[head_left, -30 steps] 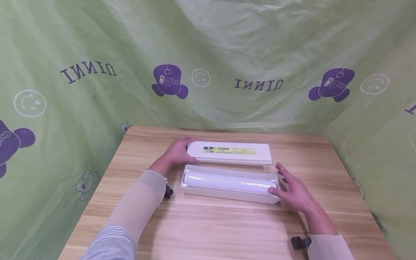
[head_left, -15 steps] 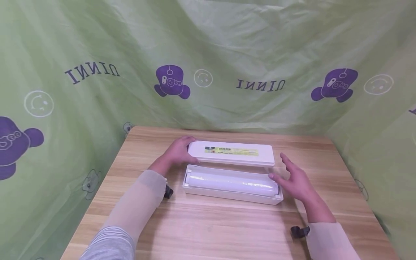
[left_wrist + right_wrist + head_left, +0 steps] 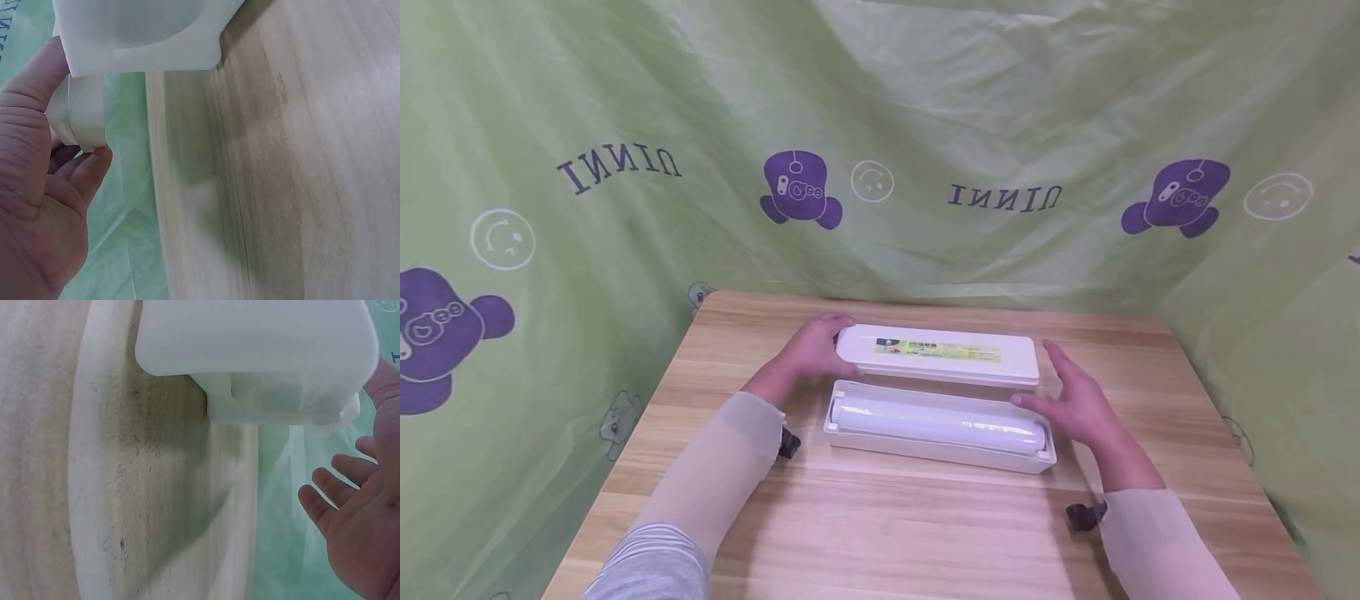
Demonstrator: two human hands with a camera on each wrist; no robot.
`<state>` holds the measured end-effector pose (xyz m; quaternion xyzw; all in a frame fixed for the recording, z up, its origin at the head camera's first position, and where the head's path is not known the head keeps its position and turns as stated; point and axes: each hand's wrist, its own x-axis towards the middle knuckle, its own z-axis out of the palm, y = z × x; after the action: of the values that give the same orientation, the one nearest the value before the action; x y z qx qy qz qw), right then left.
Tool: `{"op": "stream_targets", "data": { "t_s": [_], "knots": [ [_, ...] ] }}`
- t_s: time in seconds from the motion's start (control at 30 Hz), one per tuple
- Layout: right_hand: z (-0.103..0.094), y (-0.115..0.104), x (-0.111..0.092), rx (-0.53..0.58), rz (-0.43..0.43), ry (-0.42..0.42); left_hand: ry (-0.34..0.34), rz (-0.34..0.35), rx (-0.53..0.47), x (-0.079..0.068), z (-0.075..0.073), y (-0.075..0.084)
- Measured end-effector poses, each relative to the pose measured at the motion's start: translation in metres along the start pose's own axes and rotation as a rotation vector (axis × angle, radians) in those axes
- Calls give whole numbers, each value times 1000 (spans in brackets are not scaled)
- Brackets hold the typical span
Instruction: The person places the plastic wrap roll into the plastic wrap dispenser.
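A long white lid with a yellow-green label lies behind an open white box. Inside that box is a roll of plastic wrap. My left hand grips the left end of the lid; the left wrist view has the lid's end between thumb and fingers. My right hand is spread by the lid's right end, its thumb above the box's back right corner. In the right wrist view the fingers of the right hand stand apart from the lid.
The wooden table carries the box and lid. A green printed curtain hangs close behind the table and along both sides. Black wrist mounts stick out from the forearms.
The right hand has moved from the box's right end back and leftward toward the lid's right end. My left hand keeps its grip on the lid. The view has shifted slightly.
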<state>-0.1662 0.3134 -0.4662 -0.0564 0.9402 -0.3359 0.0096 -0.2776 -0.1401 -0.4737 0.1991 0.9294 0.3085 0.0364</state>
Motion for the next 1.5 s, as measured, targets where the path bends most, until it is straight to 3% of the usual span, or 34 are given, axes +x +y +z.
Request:
{"op": "stream_targets", "data": {
  "t_s": [0.27, 0.5, 0.83, 1.5],
  "knots": [
    [2, 3, 10, -15, -24, 8, 18, 2, -8, -2, -1, 5],
    [0, 5, 14, -10, -4, -33, 16, -5, -2, -3, -3, 10],
    [0, 5, 10, -17, 10, -17, 15, 7, 10, -6, -6, 17],
    [-4, 2, -1, -11, 20, -15, 38, 23, -79, -20, -6, 13]
  ]
}}
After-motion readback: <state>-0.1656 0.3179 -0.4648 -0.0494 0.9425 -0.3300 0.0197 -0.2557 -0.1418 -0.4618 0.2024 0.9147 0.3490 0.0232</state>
